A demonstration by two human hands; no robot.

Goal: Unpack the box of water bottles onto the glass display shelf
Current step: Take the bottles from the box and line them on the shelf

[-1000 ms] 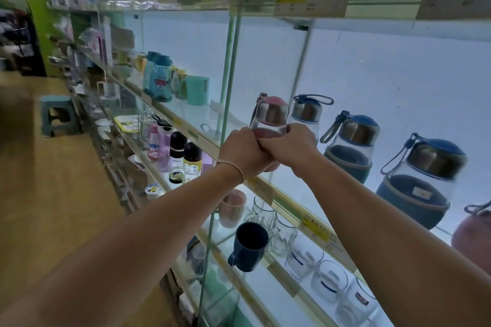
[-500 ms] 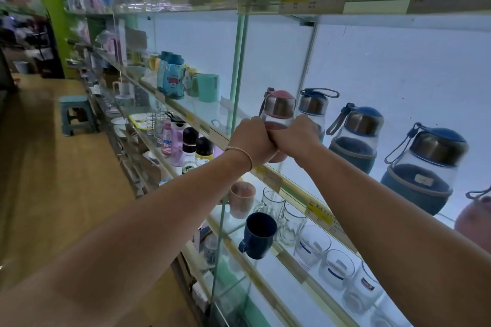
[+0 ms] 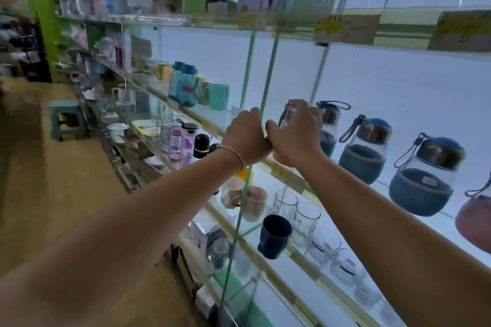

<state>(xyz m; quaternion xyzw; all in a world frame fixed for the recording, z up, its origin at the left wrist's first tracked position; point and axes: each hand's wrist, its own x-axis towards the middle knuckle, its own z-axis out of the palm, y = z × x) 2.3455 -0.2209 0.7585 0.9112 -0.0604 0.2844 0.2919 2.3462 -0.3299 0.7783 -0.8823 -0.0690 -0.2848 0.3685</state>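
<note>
My right hand [image 3: 295, 138] grips a pink-sleeved water bottle [image 3: 289, 113] near its steel lid, and only the strap and a strip of glass show above my fingers. My left hand [image 3: 247, 138] curls round the bottle's left side and presses against my right hand. The bottle is at the left end of the glass display shelf [image 3: 288, 174], beside the vertical glass divider [image 3: 268, 79]. To its right stand three blue-sleeved bottles [image 3: 330, 117] [image 3: 364, 152] [image 3: 425, 180] and another pink one [image 3: 474, 220]. No box is in view.
The shelf below holds glass tumblers [image 3: 305, 218], a dark blue cup [image 3: 275, 236] and pink mugs [image 3: 253, 203]. Left of the divider are teal jugs [image 3: 186, 85] and small bottles [image 3: 183, 143]. A green stool [image 3: 67, 122] stands on the wooden aisle floor.
The view has tipped up and to the right. My right hand has slid up over the bottle's lid, which now hides most of the pink bottle. Both hands stay together at the shelf.
</note>
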